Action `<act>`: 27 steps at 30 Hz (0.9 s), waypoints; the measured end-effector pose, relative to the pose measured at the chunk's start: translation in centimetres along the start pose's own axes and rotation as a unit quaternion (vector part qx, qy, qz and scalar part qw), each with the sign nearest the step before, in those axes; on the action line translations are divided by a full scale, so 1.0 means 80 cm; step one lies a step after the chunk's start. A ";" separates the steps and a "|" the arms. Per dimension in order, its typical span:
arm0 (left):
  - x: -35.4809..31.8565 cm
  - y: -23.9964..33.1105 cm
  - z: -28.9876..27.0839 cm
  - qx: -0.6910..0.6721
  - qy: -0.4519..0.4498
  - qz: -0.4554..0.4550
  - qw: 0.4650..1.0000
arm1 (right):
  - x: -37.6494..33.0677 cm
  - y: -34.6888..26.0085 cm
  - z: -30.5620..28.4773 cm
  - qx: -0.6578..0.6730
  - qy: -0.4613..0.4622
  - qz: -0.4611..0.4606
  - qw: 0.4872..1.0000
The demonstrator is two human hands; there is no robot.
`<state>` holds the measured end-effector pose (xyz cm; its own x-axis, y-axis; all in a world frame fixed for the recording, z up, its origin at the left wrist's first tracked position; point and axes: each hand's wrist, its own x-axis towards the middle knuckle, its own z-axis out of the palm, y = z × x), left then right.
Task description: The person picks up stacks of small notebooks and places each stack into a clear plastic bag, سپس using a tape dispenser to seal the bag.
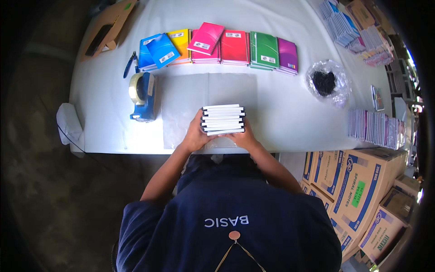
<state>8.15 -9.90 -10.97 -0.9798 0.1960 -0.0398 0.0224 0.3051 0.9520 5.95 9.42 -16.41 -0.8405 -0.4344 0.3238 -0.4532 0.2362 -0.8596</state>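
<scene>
Between my two hands I hold a stack of spiral notebooks [223, 119], its white page edges facing up and dark bindings showing at both sides. My left hand [196, 134] grips the stack's left side, and my right hand [245, 136] closes on its right side. Beneath the stack lies a clear plastic sheet or bag [181, 102] on the white table [290, 109]. Beyond it, piles of spiral notebooks stand in a row: blue [163, 51], yellow [180, 41], pink [206, 38], red [234, 46], green [264, 50] and purple [287, 55].
A blue tape dispenser [144, 97] stands left, with a dark blue cutter-like tool [130, 65] behind it. A plastic bag of black items [324, 82] lies right, near lined-up notebooks [374, 128]. Cardboard boxes [353, 190] stand beside me; another cardboard piece [106, 31] lies far left.
</scene>
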 end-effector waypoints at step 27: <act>0.022 -0.042 -0.024 -0.010 0.136 -0.022 0.990 | 0.045 -0.031 0.057 0.051 0.179 0.252 0.950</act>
<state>5.97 -12.35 -13.63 -0.9971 -0.0756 0.0001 -0.0218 0.2892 0.9570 5.43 3.33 -14.90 -0.9984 0.0390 -0.0402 0.0484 0.2415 -0.9692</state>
